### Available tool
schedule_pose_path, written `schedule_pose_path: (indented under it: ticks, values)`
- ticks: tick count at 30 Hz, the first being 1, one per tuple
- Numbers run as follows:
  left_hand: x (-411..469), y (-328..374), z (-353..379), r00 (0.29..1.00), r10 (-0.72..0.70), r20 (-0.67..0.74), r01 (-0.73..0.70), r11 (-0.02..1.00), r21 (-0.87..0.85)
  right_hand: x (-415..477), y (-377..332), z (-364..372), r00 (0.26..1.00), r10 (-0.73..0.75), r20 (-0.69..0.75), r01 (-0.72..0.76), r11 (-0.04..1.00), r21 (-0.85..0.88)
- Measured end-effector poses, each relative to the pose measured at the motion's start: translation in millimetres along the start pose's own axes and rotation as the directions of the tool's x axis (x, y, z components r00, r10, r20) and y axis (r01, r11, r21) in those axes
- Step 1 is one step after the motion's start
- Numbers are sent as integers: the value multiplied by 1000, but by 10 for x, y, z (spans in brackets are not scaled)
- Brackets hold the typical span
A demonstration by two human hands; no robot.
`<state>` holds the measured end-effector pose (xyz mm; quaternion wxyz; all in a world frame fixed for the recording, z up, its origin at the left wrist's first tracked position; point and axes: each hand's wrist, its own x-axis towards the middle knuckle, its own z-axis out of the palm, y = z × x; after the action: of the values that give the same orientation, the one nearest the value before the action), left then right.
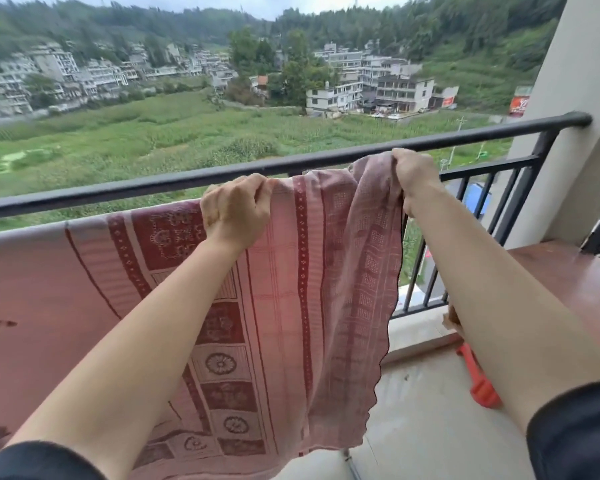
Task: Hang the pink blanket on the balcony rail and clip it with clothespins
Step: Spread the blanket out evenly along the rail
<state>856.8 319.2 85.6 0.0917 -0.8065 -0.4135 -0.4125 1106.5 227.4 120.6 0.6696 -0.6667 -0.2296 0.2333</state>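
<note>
Hanging is partly done, as far as the head view shows. The pink blanket (284, 306) with its dark red patterned bands is raised level with the black balcony rail (153, 183), and its top edge runs along just under the rail from the left side of the frame across to the right hand. Whether that edge is already folded over the rail on the left, or only held up in front of it, cannot be told from here; the rail's top stays bare and visible along its whole length, which suggests the cloth is not yet draped over it.

The left hand (234, 211) is closed in a fist on the blanket's top edge near the middle of the rail, knuckles up, cloth bunched under the fingers. The right hand (414, 176) is also curled tight, pinching the blanket's right-hand corner, lifted to touch or almost touch the rail. Between the two hands the edge sags a little, and the scalloped right side of the blanket hangs free down towards the balcony floor (430, 427).

No clothespin is visible on the rail or in either hand. A red-orange plastic object (478, 379) lies on the floor beside the right forearm; it may be a clip or a handle, but it is partly hidden and I cannot tell which.

Still to do, in my judgement: get the top edge properly over the rail, spread it flat, then fetch the clothespins and clip it.
</note>
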Motion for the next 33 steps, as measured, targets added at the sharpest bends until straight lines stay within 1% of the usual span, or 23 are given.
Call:
schedule_pose_path:
  ticks: [2,4,5,7,9,11,13,15,17,19,20,22,24,26,30,33]
  values:
    - [17,-9,-46,999,-42,3,42,998,-51,4,159,-120,997,79,-10,-78,996,37]
    - [16,-37,-60,1000,-30,-3,30,998,-58,-49,263,-200,995,96,10,-97,994,48]
    - [3,-54,-52,1000,-17,-12,17,998,-61,-64,286,-223,996,91,14,-91,996,25]
    - [-29,-72,-26,998,-31,-48,27,997,-78,-54,284,-244,1000,6,11,-5,997,-72]
    - [-58,-88,-23,987,-107,-119,95,991,-98,-70,191,-209,993,-117,36,121,973,-197]
    - [-78,-167,-65,965,-192,-179,178,980,-93,-74,95,-141,976,-207,72,219,944,-248]
    - [-73,-303,-139,960,-224,-168,226,974,-9,-102,15,-71,960,-266,90,281,909,-309]
    - [-63,-404,-201,970,-225,-94,237,962,139,-149,22,-33,955,-264,137,298,846,-443]
    - [-54,-402,-215,978,-207,-37,210,951,227,-154,119,-29,967,-213,139,254,842,-477]
    - [-59,-292,-198,992,-127,1,124,966,228,-167,205,-54,984,-130,126,171,894,-414]
    - [-73,-203,-168,998,-56,24,50,978,200,-163,244,-75,986,-82,143,130,921,-367]
    - [-93,35,-75,991,102,82,-112,986,127,-173,324,-151,970,-12,242,93,940,-328]
    - [-101,314,39,970,187,155,-199,978,65,-213,399,-265,930,23,368,126,917,-377]
    - [-125,515,162,964,185,193,-199,979,54,-210,479,-362,912,15,410,162,905,-393]
    - [-155,554,298,981,151,118,-164,981,108,-170,532,-402,918,-86,388,241,897,-371]
    - [-158,483,292,980,167,107,-184,968,172,-147,512,-338,907,-183,380,346,838,-421]
